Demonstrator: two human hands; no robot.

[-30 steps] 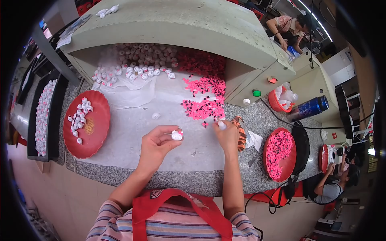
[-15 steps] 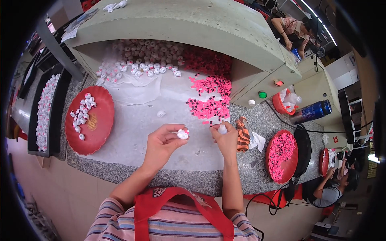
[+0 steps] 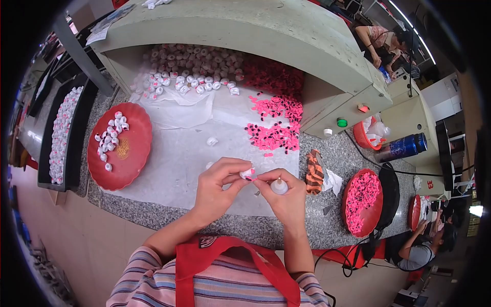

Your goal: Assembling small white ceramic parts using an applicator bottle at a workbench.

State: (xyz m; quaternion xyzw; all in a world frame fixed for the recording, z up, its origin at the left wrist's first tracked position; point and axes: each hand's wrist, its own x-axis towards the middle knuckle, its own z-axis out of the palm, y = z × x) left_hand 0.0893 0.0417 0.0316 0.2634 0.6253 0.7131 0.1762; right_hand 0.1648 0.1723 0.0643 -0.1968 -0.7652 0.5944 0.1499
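Between thumb and fingers, my left hand (image 3: 216, 190) pinches a small rounded white piece (image 3: 246, 173) with pink on it. My right hand (image 3: 287, 205) carries a small white squeeze bottle (image 3: 279, 187) with a narrow tip, tucked in its fingers. Its thumb and forefinger meet the white piece, where a small pink-and-black piece (image 3: 249, 178) shows; the fingertips partly hide it. Both hands are over the white sheet (image 3: 179, 163). Beyond them lies a spread of flat pink-and-black pieces (image 3: 273, 138). A loose white piece (image 3: 211, 141) sits on the sheet.
A red scalloped plate (image 3: 134, 153) with several white pieces is at left, beside a filled black tray (image 3: 46, 169). A grey-green housing (image 3: 225, 28) arches over piled white pieces. At right are a tiger-striped item (image 3: 314, 173), a red dish (image 3: 377, 207) of pink pieces and a blue bottle (image 3: 401, 147).
My right hand has left the pink pile and come left and nearer, bringing a pink-and-black piece against the white piece in my left hand. The hands now meet.
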